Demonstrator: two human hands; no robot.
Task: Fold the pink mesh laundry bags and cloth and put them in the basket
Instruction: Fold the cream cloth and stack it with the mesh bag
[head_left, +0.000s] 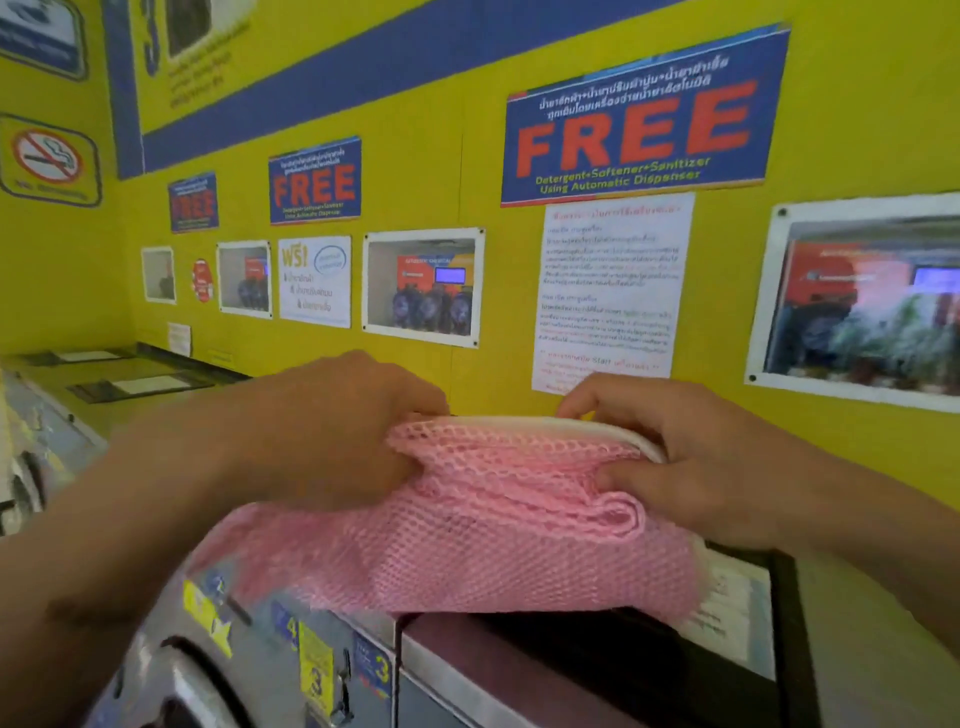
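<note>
A pink mesh laundry bag (483, 540) with a white trim along its top edge hangs between both hands above the top of a washing machine. My left hand (322, 436) pinches its upper left corner. My right hand (691, 457) grips the upper right edge, thumb pressed on bunched folds of the mesh. The lower part of the bag drapes over the machine top. No basket and no separate cloth are in view.
A grey front-load washing machine (249, 654) with numbered stickers stands below the bag, a black panel (623, 654) on its right. More machine tops (130, 384) run along the left. The yellow wall (441, 171) close ahead carries blue FREE signs and posters.
</note>
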